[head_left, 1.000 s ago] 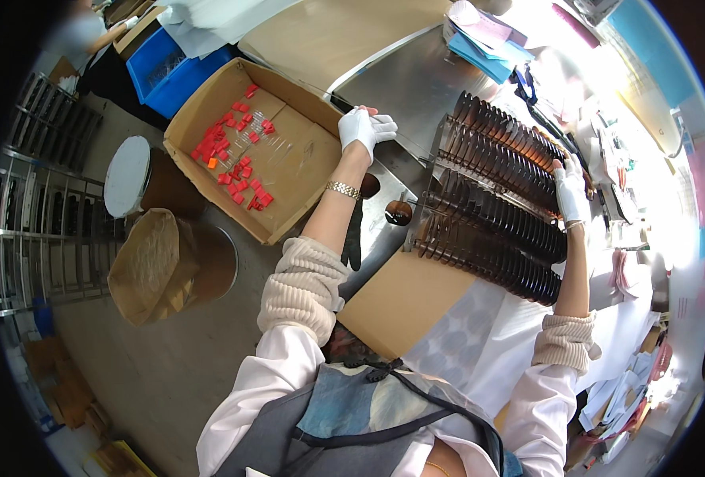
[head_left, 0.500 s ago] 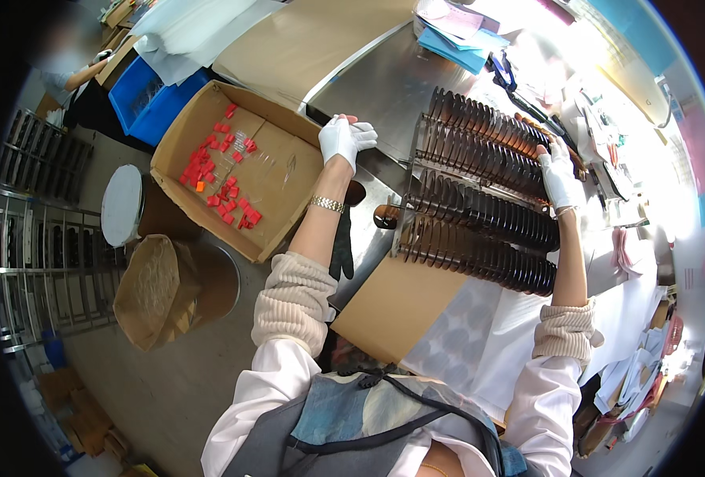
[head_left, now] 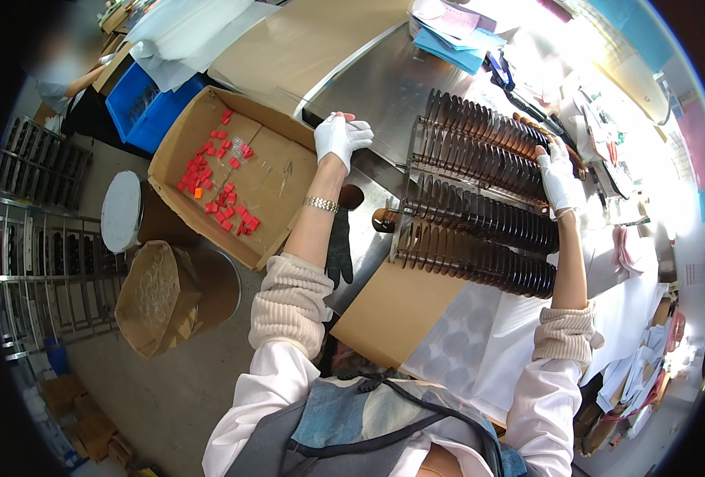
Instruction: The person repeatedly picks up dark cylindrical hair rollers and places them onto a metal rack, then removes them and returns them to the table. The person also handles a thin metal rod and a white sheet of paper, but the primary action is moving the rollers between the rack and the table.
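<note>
My left hand (head_left: 343,141), in a white glove with bare fingertips, hovers beside the right rim of a cardboard box (head_left: 245,253). Its fingers are drawn together, and a faint clear sliver seems to show at the tips, too thin to name. Red clips (head_left: 199,171) and clear plastic pieces lie in the box. My right hand (head_left: 560,181), gloved alike, grips the right end of a metal rack (head_left: 404,230). Several rows of dark brown, glossy, lens-like pieces (head_left: 488,208) stand upright in it. One brown piece (head_left: 383,220) sticks out at the rack's left end.
A black glove (head_left: 339,246) lies on the metal table between box and rack. Blue and pink papers (head_left: 456,40) lie at the back. On the left stand a blue bin (head_left: 142,103), a drum with a paper bag (head_left: 150,310) and metal racks. A person works at far left.
My left hand has shifted slightly left and up, towards the box rim. The view has turned a little; my right hand stays at the rack's end.
</note>
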{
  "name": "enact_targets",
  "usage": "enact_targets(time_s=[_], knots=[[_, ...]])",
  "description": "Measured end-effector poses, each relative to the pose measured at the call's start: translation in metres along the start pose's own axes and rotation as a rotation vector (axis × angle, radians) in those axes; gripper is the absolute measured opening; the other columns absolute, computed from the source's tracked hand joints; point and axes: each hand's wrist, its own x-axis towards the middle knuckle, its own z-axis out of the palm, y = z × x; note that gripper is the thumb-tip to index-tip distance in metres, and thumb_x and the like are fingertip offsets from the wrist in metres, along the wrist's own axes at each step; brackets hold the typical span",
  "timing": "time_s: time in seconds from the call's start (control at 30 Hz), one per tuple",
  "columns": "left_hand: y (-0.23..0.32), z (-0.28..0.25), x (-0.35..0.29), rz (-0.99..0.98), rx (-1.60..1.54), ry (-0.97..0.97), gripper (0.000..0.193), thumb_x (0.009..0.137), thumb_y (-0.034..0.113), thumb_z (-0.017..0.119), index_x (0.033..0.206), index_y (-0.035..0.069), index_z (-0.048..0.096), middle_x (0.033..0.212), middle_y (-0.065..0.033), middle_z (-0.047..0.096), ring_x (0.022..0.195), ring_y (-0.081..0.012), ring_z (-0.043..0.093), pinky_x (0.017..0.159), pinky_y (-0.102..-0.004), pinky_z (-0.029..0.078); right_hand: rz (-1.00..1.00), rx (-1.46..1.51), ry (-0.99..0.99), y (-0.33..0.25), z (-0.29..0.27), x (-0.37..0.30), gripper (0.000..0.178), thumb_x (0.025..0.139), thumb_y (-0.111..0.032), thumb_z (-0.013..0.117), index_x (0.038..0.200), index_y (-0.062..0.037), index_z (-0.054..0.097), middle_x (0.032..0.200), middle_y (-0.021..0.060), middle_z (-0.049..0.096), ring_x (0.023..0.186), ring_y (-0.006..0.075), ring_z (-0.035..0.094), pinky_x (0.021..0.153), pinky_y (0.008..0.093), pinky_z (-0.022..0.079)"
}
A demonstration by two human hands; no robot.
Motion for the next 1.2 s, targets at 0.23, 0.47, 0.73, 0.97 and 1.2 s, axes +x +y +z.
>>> enact_targets(time_s=[0.23,0.47,0.73,0.97,1.2], knots=[[-0.006,0.0,-0.007,0.007,-0.012,0.011,0.024,0.104,0.02,0.037,0.098,0.002,0.052,0.079,-0.0175,0.067,0.061,-0.025,0.067,0.052,-0.0338,0.056,-0.009,0.012,0.007,0.002,0.001,0.001,0.07,0.101,-0.058,0.03,0.148,-0.0069,0.037,0.158,0.0093,0.03,0.142,0.0284,0.033,0.114,0.0383,0.028],[-0.011,-0.002,-0.035,0.129,-0.138,0.086,0.024,0.104,0.02,0.035,0.095,0.001,0.047,0.077,-0.0194,0.065,0.059,-0.027,0.067,0.049,-0.0345,0.058,-0.083,0.176,0.138,-0.004,0.001,-0.003,0.066,0.098,-0.051,0.047,0.136,0.0033,0.049,0.148,0.0233,0.04,0.134,0.0378,0.041,0.112,0.0403,0.031],[-0.019,-0.014,-0.034,0.1,-0.12,0.084,0.021,0.104,0.018,0.037,0.094,0.004,0.049,0.083,-0.0199,0.068,0.065,-0.0273,0.069,0.054,-0.0342,0.06,-0.105,0.179,0.171,0.004,0.013,0.004,0.067,0.098,-0.051,0.047,0.137,0.0022,0.049,0.147,0.0253,0.041,0.134,0.0389,0.041,0.112,0.0411,0.032],[-0.018,-0.016,-0.033,0.129,-0.073,0.103,0.02,0.101,0.021,0.049,0.092,0.005,0.053,0.079,-0.0167,0.068,0.057,-0.022,0.066,0.047,-0.0301,0.054,-0.114,0.2,0.216,0.007,0.017,0.005,0.062,0.097,-0.05,0.049,0.134,0.0001,0.052,0.146,0.0207,0.043,0.131,0.0373,0.045,0.109,0.041,0.036],[-0.016,-0.016,-0.027,0.035,0.001,0.051,0.02,0.099,0.021,0.055,0.087,0.005,0.055,0.067,-0.0108,0.062,0.046,-0.0183,0.058,0.039,-0.0271,0.046,-0.134,0.186,0.253,0.013,0.024,0.01,0.06,0.097,-0.049,0.051,0.132,-0.0005,0.053,0.144,0.02,0.045,0.127,0.0382,0.049,0.105,0.0416,0.04]])
